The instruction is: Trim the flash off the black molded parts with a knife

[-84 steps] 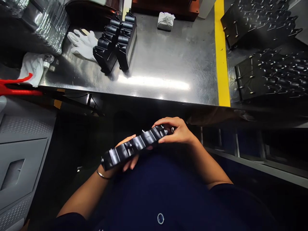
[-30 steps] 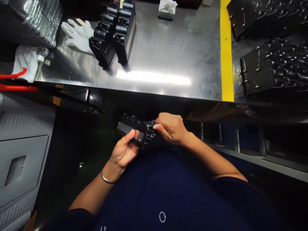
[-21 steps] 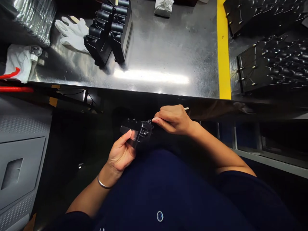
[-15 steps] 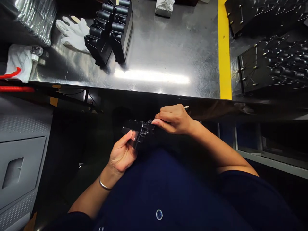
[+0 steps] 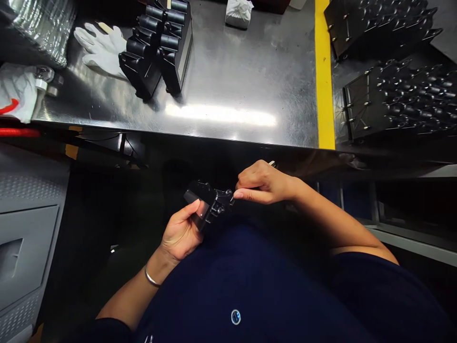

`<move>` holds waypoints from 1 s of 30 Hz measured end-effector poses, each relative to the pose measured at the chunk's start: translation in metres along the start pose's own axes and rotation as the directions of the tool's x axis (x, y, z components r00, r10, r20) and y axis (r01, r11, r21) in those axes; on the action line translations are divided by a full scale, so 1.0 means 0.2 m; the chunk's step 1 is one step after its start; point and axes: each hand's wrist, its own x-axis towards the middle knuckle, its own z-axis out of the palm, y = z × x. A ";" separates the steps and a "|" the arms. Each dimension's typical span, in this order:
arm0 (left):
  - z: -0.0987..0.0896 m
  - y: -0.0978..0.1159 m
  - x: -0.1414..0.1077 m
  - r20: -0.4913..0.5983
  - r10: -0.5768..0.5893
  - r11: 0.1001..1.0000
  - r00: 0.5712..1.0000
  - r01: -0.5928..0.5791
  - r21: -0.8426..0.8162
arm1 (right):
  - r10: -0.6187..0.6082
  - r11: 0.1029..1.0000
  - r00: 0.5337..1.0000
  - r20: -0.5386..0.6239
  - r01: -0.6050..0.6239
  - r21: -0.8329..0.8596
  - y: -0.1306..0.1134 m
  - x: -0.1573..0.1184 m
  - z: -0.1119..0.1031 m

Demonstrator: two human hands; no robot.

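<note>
Held in front of my body is a black moulded plastic part (image 5: 210, 202) with a smooth flat side and ribbed, knobbly details at its right end. My left hand (image 5: 181, 234) is closed around its lower left side, thumb pressed on the flat face. At the part's right end, the thumb of my right hand (image 5: 262, 183) is close to or touching the edge. My right hand is closed around a slim tool (image 5: 273, 163); only its pale rear end sticks out behind the fingers, and the working tip is too small to make out.
Beyond my hands is a metal table (image 5: 243, 71) with a yellow strip (image 5: 324, 71). On it are rows of black plastic parts (image 5: 173, 52), a white glove (image 5: 102, 50), a white wrapped block (image 5: 239, 13) and stacked black parts (image 5: 367, 105) at right. A grey cabinet (image 5: 28, 228) stands left.
The black part has turned slightly in my left hand's hold and dropped a little. My right hand has shifted slightly right and down along its end. The whole view has moved slightly.
</note>
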 end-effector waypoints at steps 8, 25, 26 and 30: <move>0.00 0.00 0.02 0.026 0.030 0.996 0.999 -0.032 0.082 | 0.109 0.925 0.928 0.357 -0.226 0.305 0.05 -0.07 -0.03; -0.03 0.06 0.09 0.315 0.318 0.932 0.894 -0.355 0.068 | 0.593 0.784 0.555 -0.584 -0.233 0.575 -0.11 0.14 0.46; -0.04 0.05 0.09 0.328 0.295 0.941 0.897 -0.333 0.064 | 0.612 0.771 0.534 -0.584 -0.236 0.592 -0.11 0.14 0.47; -0.04 0.04 0.10 0.319 0.197 0.980 0.927 -0.194 -0.040 | 0.644 0.755 0.363 -0.673 -0.161 0.636 -0.12 0.16 0.54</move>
